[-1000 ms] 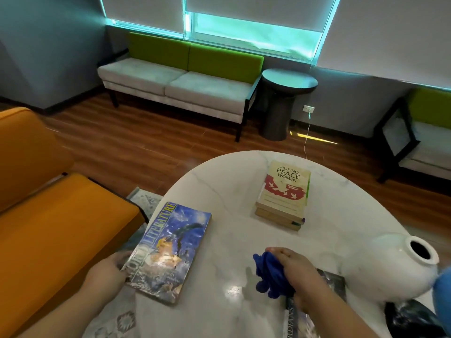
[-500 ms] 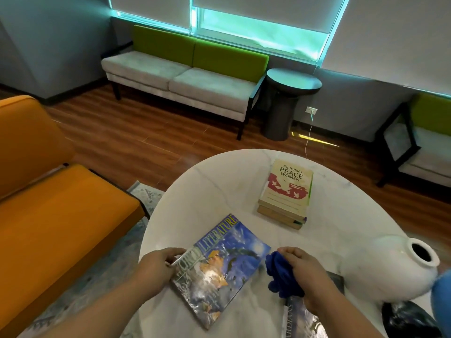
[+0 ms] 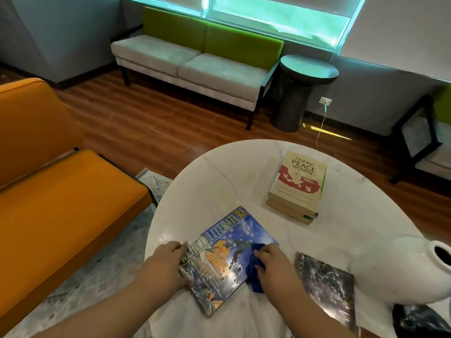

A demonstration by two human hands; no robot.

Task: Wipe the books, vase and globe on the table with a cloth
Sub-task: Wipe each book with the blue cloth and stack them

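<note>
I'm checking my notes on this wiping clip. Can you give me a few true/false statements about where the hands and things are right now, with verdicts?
1. The right hand holds a blue cloth on the World Literature book. True.
2. The left hand holds the vase. False: it grips the World Literature book's left edge; the vase sits untouched at the table's right.
3. The Peace Women book tops a stack of books. True.
4. A dark book lies left of the World Literature book. False: it lies to its right, beyond the right hand.
</note>
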